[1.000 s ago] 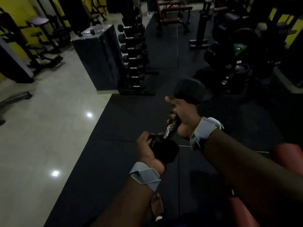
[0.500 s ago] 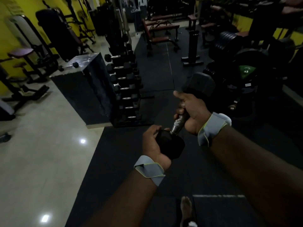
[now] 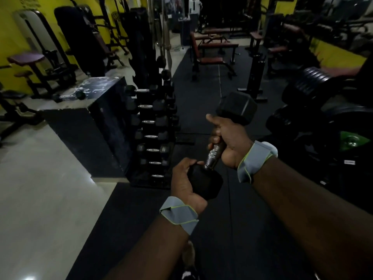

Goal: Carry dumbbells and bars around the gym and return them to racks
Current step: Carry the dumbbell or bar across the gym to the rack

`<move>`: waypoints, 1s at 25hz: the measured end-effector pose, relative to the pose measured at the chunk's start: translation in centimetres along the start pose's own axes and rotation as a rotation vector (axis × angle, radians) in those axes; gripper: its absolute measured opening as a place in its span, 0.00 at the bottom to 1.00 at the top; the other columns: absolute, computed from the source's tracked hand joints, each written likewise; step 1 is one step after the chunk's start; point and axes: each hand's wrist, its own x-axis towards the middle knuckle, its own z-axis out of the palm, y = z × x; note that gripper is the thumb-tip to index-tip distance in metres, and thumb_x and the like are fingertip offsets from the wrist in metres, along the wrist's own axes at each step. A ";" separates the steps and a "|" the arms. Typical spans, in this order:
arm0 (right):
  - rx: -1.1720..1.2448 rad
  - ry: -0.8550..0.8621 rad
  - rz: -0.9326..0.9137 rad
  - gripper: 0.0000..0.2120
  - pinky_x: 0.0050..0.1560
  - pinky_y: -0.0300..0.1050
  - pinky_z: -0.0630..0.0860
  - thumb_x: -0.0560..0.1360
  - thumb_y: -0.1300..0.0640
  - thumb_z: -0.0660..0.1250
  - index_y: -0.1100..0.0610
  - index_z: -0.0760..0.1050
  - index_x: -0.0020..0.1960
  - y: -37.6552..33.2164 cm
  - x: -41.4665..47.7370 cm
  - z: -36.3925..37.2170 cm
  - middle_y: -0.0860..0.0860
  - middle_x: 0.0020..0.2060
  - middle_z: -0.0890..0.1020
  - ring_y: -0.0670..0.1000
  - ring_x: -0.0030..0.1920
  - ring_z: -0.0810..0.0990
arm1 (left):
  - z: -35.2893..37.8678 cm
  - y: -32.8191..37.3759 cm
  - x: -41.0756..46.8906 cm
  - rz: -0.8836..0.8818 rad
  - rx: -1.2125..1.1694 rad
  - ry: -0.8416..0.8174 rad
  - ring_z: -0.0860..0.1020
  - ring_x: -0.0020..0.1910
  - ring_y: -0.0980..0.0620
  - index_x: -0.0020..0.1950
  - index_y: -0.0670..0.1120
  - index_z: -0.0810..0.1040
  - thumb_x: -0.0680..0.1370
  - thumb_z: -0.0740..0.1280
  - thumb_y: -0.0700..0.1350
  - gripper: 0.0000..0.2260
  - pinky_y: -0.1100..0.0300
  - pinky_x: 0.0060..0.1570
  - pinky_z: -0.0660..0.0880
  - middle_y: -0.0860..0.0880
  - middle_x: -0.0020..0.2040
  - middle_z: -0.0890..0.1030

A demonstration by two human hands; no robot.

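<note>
I hold one black hex dumbbell (image 3: 236, 107) with a chrome handle in front of me, tilted with its far head up and right. My right hand (image 3: 228, 136) is wrapped around the handle. My left hand (image 3: 185, 182) cups the near head from the left. Both wrists wear grey bands. A tall black dumbbell rack (image 3: 153, 136) stands ahead on the left, with several small dumbbells stacked on its tiers.
A dark marble-topped block (image 3: 94, 102) stands left of the rack, with a small dumbbell on top. Stacked weight plates (image 3: 314, 85) sit at the right. Benches (image 3: 214, 47) and machines fill the back. Black rubber mat lies underfoot, pale tile to the left.
The view has tilted up and moved closer to the rack. Both hands keep the same grip on the dumbbell, which sits slightly higher in view.
</note>
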 end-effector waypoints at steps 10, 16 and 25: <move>0.026 0.056 0.023 0.19 0.33 0.42 0.72 0.76 0.49 0.76 0.51 0.68 0.36 -8.7 29.3 7.2 0.47 0.25 0.69 0.47 0.24 0.68 | 11.8 15.6 27.8 -0.107 0.017 -0.097 0.79 0.36 0.45 0.39 0.42 0.82 0.69 0.72 0.47 0.08 0.52 0.53 0.76 0.45 0.38 0.80; -0.070 -0.223 0.078 0.20 0.43 0.51 0.80 0.73 0.42 0.77 0.54 0.73 0.38 -10.2 43.7 13.6 0.51 0.31 0.78 0.52 0.33 0.79 | 13.6 24.6 39.5 -0.051 -0.049 -0.113 0.77 0.42 0.43 0.44 0.40 0.80 0.70 0.70 0.46 0.10 0.50 0.62 0.69 0.43 0.44 0.77; -0.135 -0.380 0.180 0.31 0.46 0.52 0.79 0.72 0.28 0.69 0.56 0.72 0.52 -7.5 53.9 29.6 0.53 0.34 0.79 0.52 0.33 0.77 | 9.0 39.1 46.8 0.079 -0.172 -0.059 0.76 0.37 0.44 0.43 0.41 0.76 0.71 0.68 0.46 0.09 0.54 0.43 0.77 0.43 0.42 0.75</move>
